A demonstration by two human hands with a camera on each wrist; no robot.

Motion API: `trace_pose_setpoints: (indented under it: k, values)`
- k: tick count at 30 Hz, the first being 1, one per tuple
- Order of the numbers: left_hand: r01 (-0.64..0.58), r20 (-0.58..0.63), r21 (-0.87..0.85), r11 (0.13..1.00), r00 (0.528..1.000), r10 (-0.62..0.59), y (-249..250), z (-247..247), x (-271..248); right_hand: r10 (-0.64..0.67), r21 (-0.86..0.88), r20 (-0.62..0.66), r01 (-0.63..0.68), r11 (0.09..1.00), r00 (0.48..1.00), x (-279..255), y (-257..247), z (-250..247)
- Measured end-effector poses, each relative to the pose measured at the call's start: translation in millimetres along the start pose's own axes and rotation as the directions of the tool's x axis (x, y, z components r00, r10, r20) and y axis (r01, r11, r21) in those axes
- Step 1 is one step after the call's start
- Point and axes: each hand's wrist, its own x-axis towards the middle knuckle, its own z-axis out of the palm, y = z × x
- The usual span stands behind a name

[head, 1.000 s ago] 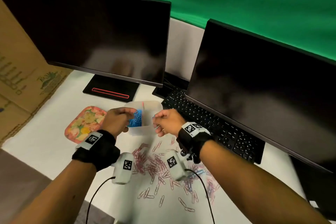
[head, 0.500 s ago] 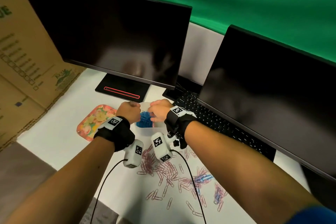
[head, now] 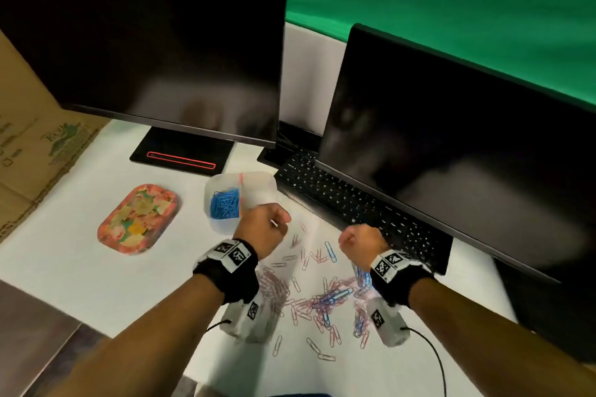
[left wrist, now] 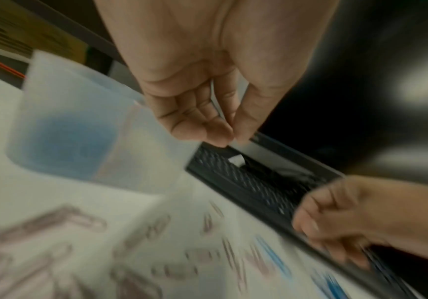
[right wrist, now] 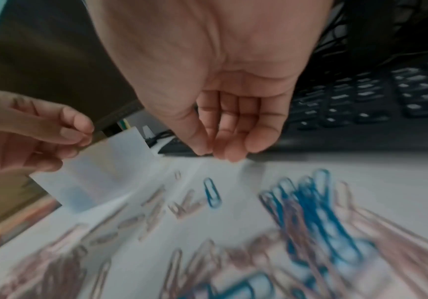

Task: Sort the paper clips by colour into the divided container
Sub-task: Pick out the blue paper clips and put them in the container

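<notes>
A translucent divided container (head: 258,176) stands on the white table with blue paper clips (head: 225,205) in its left compartment; the right compartment looks bare. My left hand (head: 280,222) hovers at the container's near right corner, thumb touching curled fingertips (left wrist: 223,131), and no clip shows between them. My right hand (head: 346,240) hangs to the right, above the loose clips, its fingers (right wrist: 259,139) curled over an empty palm. Pink and blue clips (head: 322,300) lie scattered below both wrists. A single blue clip (right wrist: 211,195) lies just under the right hand.
A black keyboard (head: 348,203) runs along the right, under the right monitor (head: 451,155). The left monitor's base (head: 183,155) sits behind the container. A floral tray (head: 138,219) lies to its left. A cardboard box (head: 29,138) borders the far left.
Both hands have pulled back from over the container toward me. The right hand has moved off to the right, over the loose clips.
</notes>
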Motion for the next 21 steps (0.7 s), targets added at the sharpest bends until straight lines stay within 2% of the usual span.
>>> trace_pose_setpoints:
  k: [2,7,10,14,21]
  values:
    - [-0.056,0.128,0.117,0.992,0.991,0.04,2,30,-11,0.028,-0.014,-0.001,-0.028,1.0,1.0,1,9,11]
    - [-0.19,0.385,0.438,0.878,0.923,0.008,-4,88,-44,-0.104,-0.04,0.003,0.104,0.994,0.995,10,-5,32]
    - [-0.197,0.384,0.517,0.833,0.923,-0.02,-10,107,-52,-0.137,-0.089,0.006,0.137,0.987,0.991,13,-6,38]
    - [-0.173,0.346,0.544,0.821,0.938,-0.031,-15,114,-50,-0.11,-0.077,0.019,0.111,0.991,0.994,12,-1,40]
    - [-0.082,0.289,0.444,0.892,0.956,-0.056,-19,97,-40,-0.049,0.035,0.08,0.046,0.998,0.996,11,10,34]
